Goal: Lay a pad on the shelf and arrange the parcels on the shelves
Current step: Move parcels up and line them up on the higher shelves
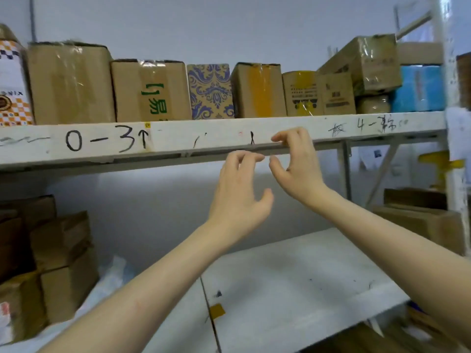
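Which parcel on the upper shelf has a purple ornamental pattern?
The patterned box mid-row, between the green-lettered carton and the yellow-taped carton; no other parcel shows purple scrollwork.

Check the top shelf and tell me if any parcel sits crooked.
One does: the taped brown box at the right end of the upper shelf lies tilted, propped on smaller boxes instead of standing flat. The other parcels in the row stand upright.

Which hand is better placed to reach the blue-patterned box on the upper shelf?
Probably the left hand: it is empty and nearer, below the blue-patterned box, while the right hand is further right.
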Action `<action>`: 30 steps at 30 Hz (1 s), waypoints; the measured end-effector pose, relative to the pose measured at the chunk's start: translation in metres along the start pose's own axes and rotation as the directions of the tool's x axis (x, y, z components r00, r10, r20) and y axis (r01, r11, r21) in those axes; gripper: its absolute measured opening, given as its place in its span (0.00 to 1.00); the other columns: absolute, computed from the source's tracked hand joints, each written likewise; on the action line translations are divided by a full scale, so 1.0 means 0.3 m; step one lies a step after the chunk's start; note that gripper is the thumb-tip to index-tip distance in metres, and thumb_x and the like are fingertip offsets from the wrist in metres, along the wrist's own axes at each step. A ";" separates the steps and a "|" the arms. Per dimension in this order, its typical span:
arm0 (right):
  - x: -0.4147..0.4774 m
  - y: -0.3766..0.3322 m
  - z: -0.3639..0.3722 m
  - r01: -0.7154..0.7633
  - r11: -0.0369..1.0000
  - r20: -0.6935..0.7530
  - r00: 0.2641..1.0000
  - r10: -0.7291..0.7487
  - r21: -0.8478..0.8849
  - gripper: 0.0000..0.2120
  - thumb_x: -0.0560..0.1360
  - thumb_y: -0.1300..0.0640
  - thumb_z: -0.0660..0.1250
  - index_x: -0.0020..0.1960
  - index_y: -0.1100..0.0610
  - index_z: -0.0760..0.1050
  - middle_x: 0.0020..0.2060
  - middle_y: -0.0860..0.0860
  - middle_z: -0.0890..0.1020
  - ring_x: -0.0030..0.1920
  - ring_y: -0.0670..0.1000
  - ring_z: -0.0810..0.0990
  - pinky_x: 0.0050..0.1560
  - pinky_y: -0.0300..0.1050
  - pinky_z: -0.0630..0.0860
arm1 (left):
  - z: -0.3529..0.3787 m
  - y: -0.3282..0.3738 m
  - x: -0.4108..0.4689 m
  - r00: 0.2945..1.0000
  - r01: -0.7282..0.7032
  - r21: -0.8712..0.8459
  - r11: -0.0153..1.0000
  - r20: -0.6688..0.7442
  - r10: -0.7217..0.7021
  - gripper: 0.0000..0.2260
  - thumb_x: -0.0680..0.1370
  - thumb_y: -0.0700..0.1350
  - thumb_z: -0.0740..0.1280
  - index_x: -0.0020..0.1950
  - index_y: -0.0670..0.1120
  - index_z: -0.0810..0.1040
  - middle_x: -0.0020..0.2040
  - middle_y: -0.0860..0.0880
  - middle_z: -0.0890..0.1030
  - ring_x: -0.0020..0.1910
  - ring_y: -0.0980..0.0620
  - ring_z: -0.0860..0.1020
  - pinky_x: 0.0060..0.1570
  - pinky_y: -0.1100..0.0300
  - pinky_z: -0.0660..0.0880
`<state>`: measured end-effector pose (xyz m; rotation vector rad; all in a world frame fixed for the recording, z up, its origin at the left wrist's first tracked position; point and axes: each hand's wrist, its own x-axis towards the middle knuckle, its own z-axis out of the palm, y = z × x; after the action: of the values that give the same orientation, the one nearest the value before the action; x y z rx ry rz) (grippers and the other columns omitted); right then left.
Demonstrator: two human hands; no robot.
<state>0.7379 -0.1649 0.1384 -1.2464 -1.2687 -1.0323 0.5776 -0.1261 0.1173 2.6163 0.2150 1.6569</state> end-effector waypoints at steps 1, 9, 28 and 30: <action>-0.033 0.027 -0.016 -0.026 1.000 0.035 0.999 0.026 -0.007 0.14 0.71 0.60 0.66 0.56 0.60 0.72 0.52 0.55 0.73 0.51 0.48 0.71 0.51 0.42 0.71 | 0.031 -0.002 -0.007 0.999 0.028 -0.013 1.000 0.033 -0.027 0.24 0.69 0.44 0.67 0.65 0.44 0.71 0.61 0.47 0.68 0.63 0.50 0.69 0.61 0.66 0.63; -0.345 0.397 -0.221 -0.379 0.902 0.175 0.893 0.415 -0.205 0.18 0.72 0.60 0.70 0.60 0.59 0.71 0.55 0.53 0.72 0.56 0.52 0.74 0.55 0.49 0.75 | 0.411 0.024 -0.045 0.909 0.250 -0.041 0.967 0.354 -0.220 0.26 0.74 0.45 0.68 0.70 0.46 0.65 0.67 0.47 0.65 0.61 0.43 0.72 0.59 0.59 0.67; -0.595 1.309 -0.624 -0.493 0.577 0.171 0.646 0.744 -0.651 0.42 0.60 0.27 0.69 0.68 0.45 0.63 0.69 0.58 0.57 0.70 0.63 0.56 0.67 0.61 0.65 | 1.410 0.310 0.112 0.660 0.485 0.109 0.868 0.606 -0.445 0.28 0.74 0.47 0.68 0.72 0.45 0.64 0.69 0.44 0.65 0.66 0.46 0.69 0.59 0.62 0.64; -0.601 1.315 -0.621 -0.504 0.595 0.180 0.649 0.739 -0.626 0.39 0.60 0.30 0.71 0.64 0.46 0.65 0.69 0.58 0.57 0.70 0.63 0.56 0.67 0.61 0.64 | 1.437 0.318 0.120 0.646 0.494 0.131 0.860 0.606 -0.463 0.28 0.74 0.47 0.68 0.72 0.45 0.64 0.68 0.44 0.65 0.64 0.47 0.70 0.55 0.63 0.64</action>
<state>1.1350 -0.3322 -0.0546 -2.2641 -0.6918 -0.5661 0.9908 -0.1973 -0.0255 2.5729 0.7456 0.5725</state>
